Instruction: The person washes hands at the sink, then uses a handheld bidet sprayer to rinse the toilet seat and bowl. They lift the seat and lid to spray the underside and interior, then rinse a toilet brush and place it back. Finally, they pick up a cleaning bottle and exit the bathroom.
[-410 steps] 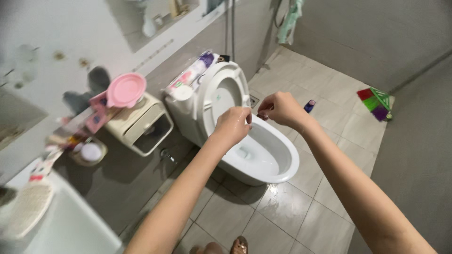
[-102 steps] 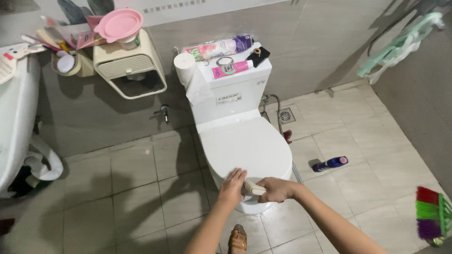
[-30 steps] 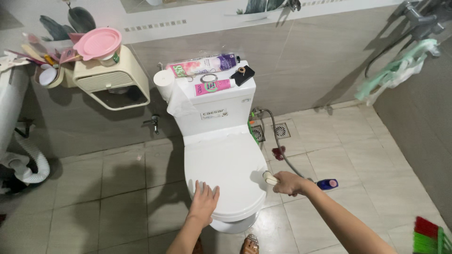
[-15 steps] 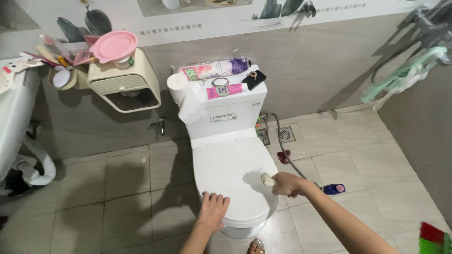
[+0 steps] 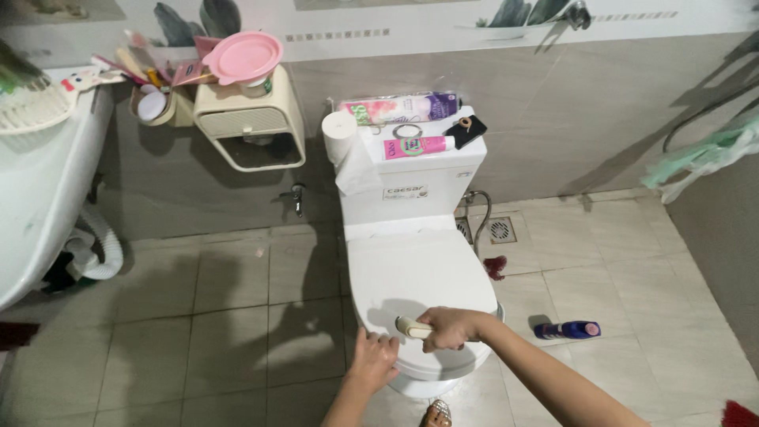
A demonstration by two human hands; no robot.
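A white toilet (image 5: pixel 415 269) stands against the wall with its lid down. My right hand (image 5: pixel 451 326) is closed around a cream bidet sprayer handle (image 5: pixel 411 326), held over the front of the lid with the nozzle pointing left. Its hose (image 5: pixel 480 212) runs back to the wall beside the tank. My left hand (image 5: pixel 371 360) rests on the front left edge of the lid, fingers curled over the rim. The two hands are close together, almost touching.
The tank top carries a pink tube (image 5: pixel 417 146), a packet and a toilet roll (image 5: pixel 340 134). A cream wall box (image 5: pixel 249 126) with a pink plate hangs at left, beside a sink (image 5: pixel 39 190). A blue bottle (image 5: pixel 568 330) lies on the floor.
My right hand has brought the sprayer left and forward over the lid's front. My left hand has slid to the front rim. The view has shifted left.
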